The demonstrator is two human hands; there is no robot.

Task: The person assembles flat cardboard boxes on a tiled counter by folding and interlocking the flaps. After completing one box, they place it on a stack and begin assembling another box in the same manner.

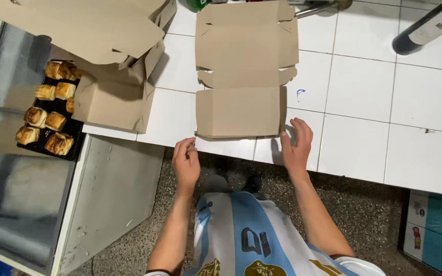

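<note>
A flat, half-folded brown cardboard box (pixel 242 76) lies open on the white tiled table (pixel 364 92), its near wall standing up along the table's front edge and its lid panel stretched away from the person. The left hand (pixel 186 163) hovers just at the box's near left corner, its fingers (pixel 184 148) loosely curled and close together, tips near the cardboard but pinching nothing that can be made out. The right hand (pixel 296 145) rests at the near right corner, fingers (pixel 303 130) slightly spread and bent, touching or almost touching the box's side wall. To the left, a second cardboard box (pixel 113 97) already stands folded with its lid raised, and beside it a dark tray (pixel 42 148) holds golden baked pastries (pixel 47 120). A dark bottle (pixel 425 28) lies at the table's far right.
</note>
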